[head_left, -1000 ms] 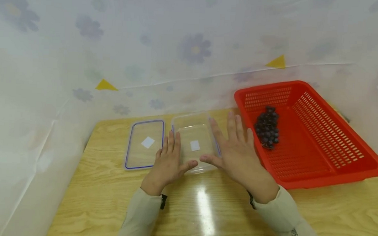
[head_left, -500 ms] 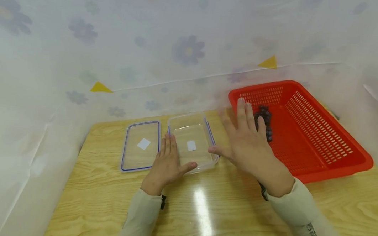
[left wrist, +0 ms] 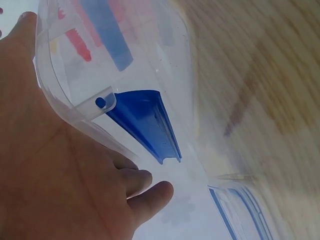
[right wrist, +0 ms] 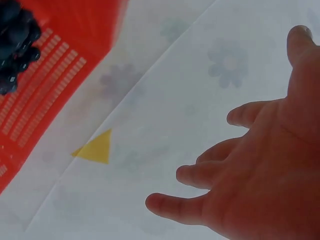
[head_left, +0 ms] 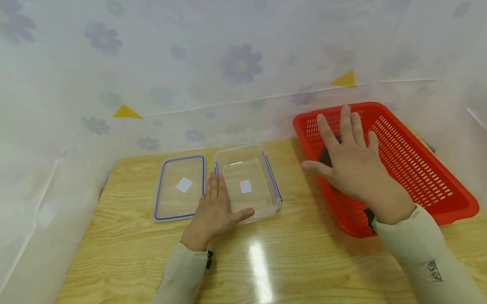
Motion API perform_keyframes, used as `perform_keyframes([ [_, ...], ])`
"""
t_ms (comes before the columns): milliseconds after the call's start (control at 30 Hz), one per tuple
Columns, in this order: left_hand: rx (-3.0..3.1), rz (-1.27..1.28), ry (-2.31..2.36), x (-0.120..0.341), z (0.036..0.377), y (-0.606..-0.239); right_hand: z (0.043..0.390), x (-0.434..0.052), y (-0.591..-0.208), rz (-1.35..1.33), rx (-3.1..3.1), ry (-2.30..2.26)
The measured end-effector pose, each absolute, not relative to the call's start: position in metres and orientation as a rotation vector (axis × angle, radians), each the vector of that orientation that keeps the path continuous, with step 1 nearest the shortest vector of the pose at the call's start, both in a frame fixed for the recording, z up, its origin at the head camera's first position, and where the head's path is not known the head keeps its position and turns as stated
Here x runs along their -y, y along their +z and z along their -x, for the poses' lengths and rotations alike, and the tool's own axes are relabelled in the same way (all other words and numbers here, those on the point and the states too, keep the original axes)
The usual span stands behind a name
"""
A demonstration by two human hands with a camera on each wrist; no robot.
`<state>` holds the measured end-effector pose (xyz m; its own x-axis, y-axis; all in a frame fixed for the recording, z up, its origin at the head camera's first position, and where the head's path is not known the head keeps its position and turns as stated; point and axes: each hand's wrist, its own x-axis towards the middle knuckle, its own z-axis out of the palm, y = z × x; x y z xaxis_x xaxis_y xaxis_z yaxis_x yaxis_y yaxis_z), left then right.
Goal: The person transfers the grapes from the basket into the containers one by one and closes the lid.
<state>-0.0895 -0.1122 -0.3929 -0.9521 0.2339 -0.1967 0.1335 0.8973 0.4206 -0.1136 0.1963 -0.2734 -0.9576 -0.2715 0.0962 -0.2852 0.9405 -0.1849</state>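
A clear plastic container with blue clasps stands in the middle of the wooden table. Its flat lid lies just to the left. My left hand rests with straight fingers against the container's near left corner, thumb along its front edge. In the left wrist view the palm lies against the clear wall beside a blue clasp. My right hand hovers with fingers spread over the red basket, covering most of a dark grape bunch. The right wrist view shows the grapes on the basket floor and the hand holding nothing.
A translucent flowered curtain closes off the back and left of the table. The red basket fills the right rear of the table, up to the curtain.
My right hand has left the container's right side and moved right and away, over the red basket and the grapes. My left hand has stayed at the container.
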Motion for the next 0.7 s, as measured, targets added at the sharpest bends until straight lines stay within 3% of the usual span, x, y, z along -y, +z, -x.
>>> perform_keyframes([
  [433,-2.844,-0.298,0.573,0.107,0.090,-0.395,0.163,-0.250,-0.272,-0.311,3.263,0.468],
  [700,-2.858,-0.284,0.576,0.111,0.087,-0.395,0.190,-0.262,-0.297,-0.277,3.370,0.594],
])
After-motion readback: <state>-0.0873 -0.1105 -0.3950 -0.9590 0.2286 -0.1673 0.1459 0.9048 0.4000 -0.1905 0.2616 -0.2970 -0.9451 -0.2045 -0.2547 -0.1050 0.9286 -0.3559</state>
